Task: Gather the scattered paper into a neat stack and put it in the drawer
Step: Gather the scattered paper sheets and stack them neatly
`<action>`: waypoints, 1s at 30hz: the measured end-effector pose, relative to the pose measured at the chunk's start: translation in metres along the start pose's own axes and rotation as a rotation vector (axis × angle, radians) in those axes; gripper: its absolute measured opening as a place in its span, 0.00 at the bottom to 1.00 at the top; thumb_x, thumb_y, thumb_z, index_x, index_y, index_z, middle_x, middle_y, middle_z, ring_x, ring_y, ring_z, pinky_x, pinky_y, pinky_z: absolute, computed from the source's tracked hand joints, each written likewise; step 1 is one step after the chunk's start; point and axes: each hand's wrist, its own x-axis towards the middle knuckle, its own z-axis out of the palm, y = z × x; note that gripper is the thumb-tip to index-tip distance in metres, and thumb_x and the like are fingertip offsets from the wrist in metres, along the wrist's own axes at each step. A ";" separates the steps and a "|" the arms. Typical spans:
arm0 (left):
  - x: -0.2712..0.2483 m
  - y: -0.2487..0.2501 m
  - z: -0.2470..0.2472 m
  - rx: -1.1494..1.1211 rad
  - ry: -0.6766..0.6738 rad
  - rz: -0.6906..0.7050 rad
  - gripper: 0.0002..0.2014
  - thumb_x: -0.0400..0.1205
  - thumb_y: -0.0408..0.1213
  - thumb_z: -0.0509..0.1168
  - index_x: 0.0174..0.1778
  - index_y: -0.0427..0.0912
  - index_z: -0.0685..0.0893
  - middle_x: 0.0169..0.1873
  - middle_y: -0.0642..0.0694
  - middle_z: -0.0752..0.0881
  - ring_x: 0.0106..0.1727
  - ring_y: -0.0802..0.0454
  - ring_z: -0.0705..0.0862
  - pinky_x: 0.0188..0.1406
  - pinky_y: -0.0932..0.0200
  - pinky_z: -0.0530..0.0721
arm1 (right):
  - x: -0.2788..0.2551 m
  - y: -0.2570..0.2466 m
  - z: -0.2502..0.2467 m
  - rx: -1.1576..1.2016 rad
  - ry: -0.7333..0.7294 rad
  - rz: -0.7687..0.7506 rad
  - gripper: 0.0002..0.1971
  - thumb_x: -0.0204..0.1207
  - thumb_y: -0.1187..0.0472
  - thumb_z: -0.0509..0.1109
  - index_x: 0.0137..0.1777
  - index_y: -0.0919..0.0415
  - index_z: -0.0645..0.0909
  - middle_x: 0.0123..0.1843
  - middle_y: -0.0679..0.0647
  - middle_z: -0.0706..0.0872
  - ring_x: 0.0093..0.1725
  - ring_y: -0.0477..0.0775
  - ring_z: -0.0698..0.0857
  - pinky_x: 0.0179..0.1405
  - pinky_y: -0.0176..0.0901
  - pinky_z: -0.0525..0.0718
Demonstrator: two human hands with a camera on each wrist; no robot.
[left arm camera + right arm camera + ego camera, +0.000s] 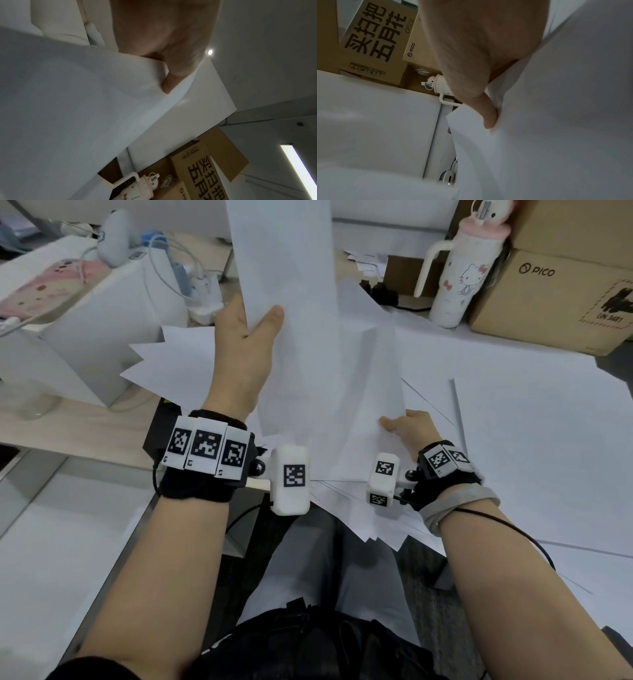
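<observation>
Left hand (pixel 251 337) pinching lifted sheets (pixel 291 285), long axis toward frame top; right hand (pixel 409 428) nearer, pinching their lower-centre edge.

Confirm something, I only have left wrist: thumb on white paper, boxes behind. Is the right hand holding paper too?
Observer: Yes. The right hand pinches a curled sheet low, by the near edge of the desk.
Operator: Stack squared yet?
Observer: No. Loose sheets lie spread over the desk, and a fanned bunch overhangs its near edge.
Operator: Left hand relative to the right?
Observer: The left hand is higher and farther out, holding tall sheets upright.
</observation>
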 end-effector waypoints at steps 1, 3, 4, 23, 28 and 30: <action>0.000 -0.005 0.000 0.019 0.015 -0.020 0.11 0.84 0.26 0.60 0.56 0.45 0.79 0.50 0.56 0.86 0.51 0.65 0.86 0.51 0.68 0.82 | 0.000 0.000 -0.001 0.002 -0.006 0.002 0.12 0.75 0.66 0.72 0.57 0.72 0.83 0.57 0.68 0.87 0.52 0.63 0.87 0.59 0.53 0.82; 0.001 -0.018 -0.001 0.065 0.058 -0.061 0.13 0.83 0.25 0.61 0.53 0.49 0.80 0.49 0.57 0.86 0.50 0.64 0.86 0.51 0.67 0.82 | 0.001 0.001 -0.002 0.002 -0.021 -0.010 0.13 0.75 0.66 0.72 0.58 0.73 0.83 0.57 0.68 0.87 0.51 0.61 0.86 0.60 0.54 0.82; 0.002 -0.026 -0.002 0.098 0.086 -0.088 0.14 0.82 0.25 0.62 0.50 0.51 0.79 0.48 0.57 0.86 0.49 0.62 0.86 0.51 0.66 0.82 | 0.002 0.001 -0.002 -0.001 -0.028 -0.017 0.13 0.76 0.66 0.72 0.58 0.73 0.83 0.57 0.68 0.87 0.49 0.60 0.85 0.59 0.53 0.82; -0.002 -0.111 0.012 0.515 -0.077 -0.525 0.08 0.78 0.28 0.64 0.52 0.37 0.83 0.51 0.41 0.87 0.56 0.39 0.85 0.59 0.44 0.84 | 0.011 0.000 0.003 0.021 0.068 0.055 0.21 0.84 0.51 0.58 0.37 0.69 0.71 0.32 0.55 0.64 0.25 0.49 0.66 0.26 0.39 0.62; 0.000 -0.113 0.020 0.527 -0.101 -0.535 0.12 0.78 0.37 0.66 0.56 0.37 0.83 0.55 0.42 0.86 0.59 0.40 0.84 0.62 0.44 0.82 | 0.005 -0.003 -0.001 0.030 0.015 0.050 0.31 0.85 0.47 0.58 0.70 0.78 0.72 0.55 0.66 0.84 0.53 0.68 0.82 0.51 0.46 0.77; 0.000 -0.114 0.020 0.545 -0.100 -0.535 0.20 0.75 0.48 0.66 0.56 0.38 0.83 0.57 0.41 0.85 0.63 0.39 0.79 0.65 0.42 0.78 | 0.006 -0.002 -0.001 0.034 -0.009 0.019 0.17 0.82 0.56 0.65 0.55 0.73 0.81 0.49 0.60 0.85 0.50 0.63 0.84 0.47 0.45 0.80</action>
